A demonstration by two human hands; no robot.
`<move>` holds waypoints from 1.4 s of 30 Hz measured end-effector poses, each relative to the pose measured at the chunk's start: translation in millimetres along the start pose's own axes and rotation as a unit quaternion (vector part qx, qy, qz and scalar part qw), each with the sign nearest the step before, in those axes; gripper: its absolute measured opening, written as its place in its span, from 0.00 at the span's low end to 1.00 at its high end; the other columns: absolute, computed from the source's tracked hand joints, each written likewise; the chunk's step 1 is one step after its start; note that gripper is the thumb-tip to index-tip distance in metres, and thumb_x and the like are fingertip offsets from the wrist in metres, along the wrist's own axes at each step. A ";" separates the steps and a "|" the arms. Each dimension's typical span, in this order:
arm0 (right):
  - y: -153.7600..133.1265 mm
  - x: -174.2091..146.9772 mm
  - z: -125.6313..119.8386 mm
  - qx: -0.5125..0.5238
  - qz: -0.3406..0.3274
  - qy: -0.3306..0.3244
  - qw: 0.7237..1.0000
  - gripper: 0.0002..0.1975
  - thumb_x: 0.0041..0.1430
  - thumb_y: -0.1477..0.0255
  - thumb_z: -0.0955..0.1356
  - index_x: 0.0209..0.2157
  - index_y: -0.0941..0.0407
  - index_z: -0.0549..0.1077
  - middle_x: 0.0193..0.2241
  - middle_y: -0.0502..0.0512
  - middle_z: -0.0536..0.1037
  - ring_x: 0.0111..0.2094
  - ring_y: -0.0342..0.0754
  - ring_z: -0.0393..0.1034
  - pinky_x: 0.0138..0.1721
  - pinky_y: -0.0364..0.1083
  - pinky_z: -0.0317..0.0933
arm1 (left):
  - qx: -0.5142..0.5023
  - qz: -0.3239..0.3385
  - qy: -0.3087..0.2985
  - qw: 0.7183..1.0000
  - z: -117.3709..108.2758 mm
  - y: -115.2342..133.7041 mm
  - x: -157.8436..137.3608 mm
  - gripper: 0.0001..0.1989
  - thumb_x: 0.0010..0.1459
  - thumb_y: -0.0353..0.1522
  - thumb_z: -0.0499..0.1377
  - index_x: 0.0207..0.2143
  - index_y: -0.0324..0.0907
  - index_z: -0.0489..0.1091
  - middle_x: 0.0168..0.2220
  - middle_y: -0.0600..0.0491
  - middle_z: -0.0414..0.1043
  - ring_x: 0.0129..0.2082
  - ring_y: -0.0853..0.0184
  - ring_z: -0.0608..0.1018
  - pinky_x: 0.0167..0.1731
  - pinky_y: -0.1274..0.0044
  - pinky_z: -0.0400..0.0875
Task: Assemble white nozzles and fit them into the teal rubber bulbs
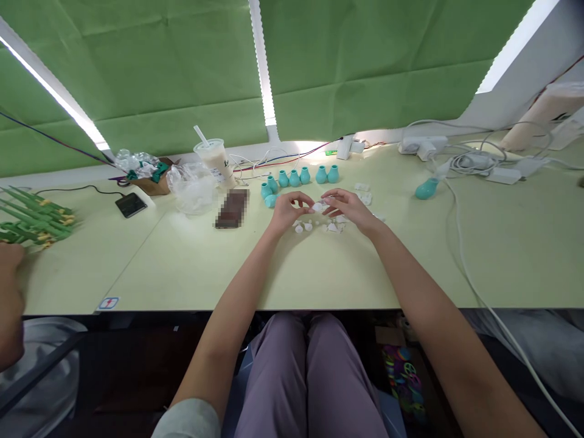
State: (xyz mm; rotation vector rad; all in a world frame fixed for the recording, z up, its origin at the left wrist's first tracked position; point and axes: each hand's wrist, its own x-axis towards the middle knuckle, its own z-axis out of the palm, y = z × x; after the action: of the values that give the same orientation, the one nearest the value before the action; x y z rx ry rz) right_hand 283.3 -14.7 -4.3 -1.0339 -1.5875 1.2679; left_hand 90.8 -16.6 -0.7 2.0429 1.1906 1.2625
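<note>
My left hand (291, 212) pinches a small white plastic piece (317, 207) between thumb and forefinger, above the table. From the other side the fingers of my right hand (350, 209) close on the same piece; its exact shape is too small to make out. Just below my hands lie several loose white plastic parts (333, 227), some round and some angular. Behind them stands a row of turquoise vase-shaped pieces (294, 178), and one of these lies on its side near my left fingers.
A blurred dark phone (232, 208), a plastic bag (191, 187) and a drink cup (214, 159) stand to the left. Green stems (34, 216) lie far left by another person's hand (10, 255). A turquoise bulb (427, 188) and a white cable (460, 243) are on the right.
</note>
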 end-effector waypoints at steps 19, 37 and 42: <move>-4.2 -0.9 -6.0 -0.017 -0.004 0.028 0.999 0.19 0.49 0.55 0.68 0.38 0.54 0.70 0.41 0.55 0.76 0.31 0.45 0.73 0.32 0.44 0.65 | 0.109 -0.026 -0.003 0.994 -9.2 -4.8 1.6 0.05 0.50 0.31 0.61 0.31 0.41 0.75 0.33 0.52 0.75 0.31 0.69 0.71 0.35 0.75 0.65; 11.1 7.8 -26.7 -0.084 0.019 0.191 0.978 0.14 0.49 0.59 0.67 0.34 0.54 0.70 0.36 0.52 0.77 0.28 0.44 0.73 0.26 0.42 0.63 | 0.352 -0.002 -0.117 0.929 -10.1 2.2 -8.8 0.10 0.57 0.31 0.54 0.38 0.46 0.73 0.43 0.51 0.72 0.46 0.62 0.68 0.44 0.70 0.58; 12.8 9.7 -27.9 -0.082 0.018 0.187 0.979 0.15 0.49 0.59 0.67 0.35 0.54 0.69 0.37 0.53 0.77 0.27 0.43 0.73 0.27 0.42 0.64 | 0.328 0.071 -0.161 0.928 20.3 18.7 -17.4 0.17 0.61 0.41 0.49 0.49 0.49 0.67 0.48 0.51 0.69 0.48 0.63 0.67 0.44 0.72 0.58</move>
State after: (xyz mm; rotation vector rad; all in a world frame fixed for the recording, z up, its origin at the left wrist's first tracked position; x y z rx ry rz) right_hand 308.0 4.6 -11.9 -1.3221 -1.4005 0.9088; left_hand 113.1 -40.0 -5.0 2.7160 1.4477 0.5660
